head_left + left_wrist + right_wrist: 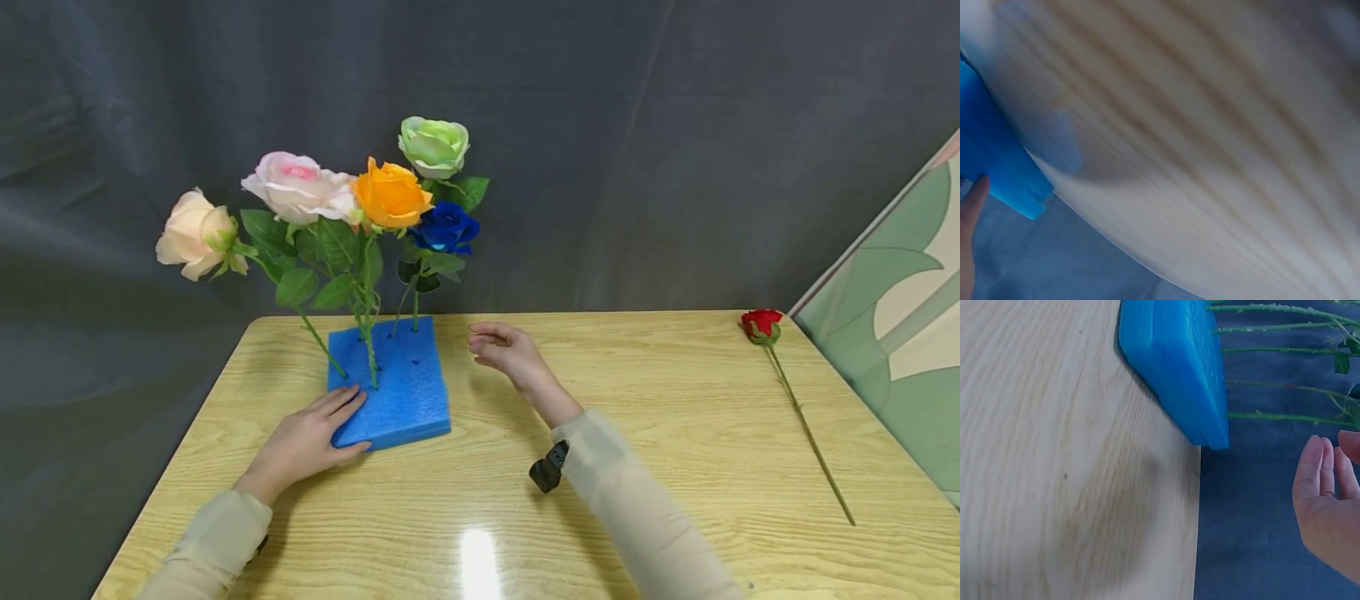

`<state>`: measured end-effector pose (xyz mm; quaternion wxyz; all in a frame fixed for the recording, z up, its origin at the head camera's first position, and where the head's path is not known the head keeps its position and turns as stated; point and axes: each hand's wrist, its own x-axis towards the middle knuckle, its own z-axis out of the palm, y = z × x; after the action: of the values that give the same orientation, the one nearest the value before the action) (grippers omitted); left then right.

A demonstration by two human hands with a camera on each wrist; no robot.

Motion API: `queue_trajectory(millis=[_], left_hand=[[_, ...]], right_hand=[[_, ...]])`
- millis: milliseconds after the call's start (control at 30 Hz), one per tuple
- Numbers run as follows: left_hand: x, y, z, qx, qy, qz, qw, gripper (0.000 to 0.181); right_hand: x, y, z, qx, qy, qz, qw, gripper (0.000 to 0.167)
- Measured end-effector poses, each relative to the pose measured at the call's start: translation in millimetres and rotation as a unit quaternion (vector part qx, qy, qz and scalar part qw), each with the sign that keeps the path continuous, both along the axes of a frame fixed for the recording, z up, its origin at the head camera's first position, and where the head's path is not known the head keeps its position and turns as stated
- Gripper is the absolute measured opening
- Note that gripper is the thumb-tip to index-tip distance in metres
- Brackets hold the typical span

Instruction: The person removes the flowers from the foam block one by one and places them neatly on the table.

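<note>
A blue foam block [408,400] lies on the table with several artificial roses standing in it: peach [191,237], pale pink [300,187], orange [390,196], light green [435,148] and blue [446,227]. The peach one leans left. My left hand [303,437] rests on the block's front left part, fingers extended over the top and thumb along the front edge. To the right of the block, my right hand [513,358] hovers with loosely bent fingers, holding nothing. In the right wrist view, green stems [1279,417] rise from the foam near that hand.
A red rose [761,323] with a long bare stem lies at the table's far right. Behind the wooden table [645,375] hangs a dark grey curtain [600,167]. A green and cream patterned panel [900,275] stands at the right edge.
</note>
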<state>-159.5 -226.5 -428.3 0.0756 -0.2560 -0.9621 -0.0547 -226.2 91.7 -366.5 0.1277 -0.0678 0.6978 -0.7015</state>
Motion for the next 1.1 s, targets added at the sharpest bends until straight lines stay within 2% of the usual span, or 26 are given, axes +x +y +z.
queue_trajectory(millis=[133,200,267,367,533,633,867,1100], left_hand=[[-1.1,3.6,-1.3,-0.016,0.054,-0.027,0.9980,0.072],[-1.9,4.1,-1.7,-0.016,0.069,-0.041,0.9966,0.071],[-3.1,2.4,-1.3,-0.015,0.071,-0.056,0.9958,0.070],[-4.8,-3.6,0.0,-0.008,0.043,-0.072,0.9965,0.072],[-9.3,-13.2,1.9,0.009,-0.041,-0.081,0.9958,0.075],[-12.0,-16.4,0.9,0.017,-0.066,-0.085,0.9941,0.074],[-13.9,-22.2,-0.5,0.021,-0.069,-0.095,0.9928,0.073],[-12.9,-22.9,0.9,0.010,-0.044,-0.103,0.9937,0.073]], right_hand=[[3.5,-10,-2.6,-0.014,0.002,-0.005,0.9999,0.040],[4.9,-13,-4.0,-0.018,0.003,-0.006,0.9998,0.040],[6.3,-16,-5.6,-0.023,0.001,-0.008,0.9997,0.041],[8.3,-20,-7.2,-0.026,-0.004,-0.012,0.9996,0.042],[11.8,-30,-9.0,-0.038,-0.013,-0.030,0.9987,0.042],[14.3,-39,-10.3,-0.049,-0.025,-0.038,0.9978,0.041],[19.3,-58,-13.6,-0.052,-0.032,-0.038,0.9974,0.040],[23.2,-73,-16.3,-0.046,-0.022,-0.042,0.9978,0.041]])
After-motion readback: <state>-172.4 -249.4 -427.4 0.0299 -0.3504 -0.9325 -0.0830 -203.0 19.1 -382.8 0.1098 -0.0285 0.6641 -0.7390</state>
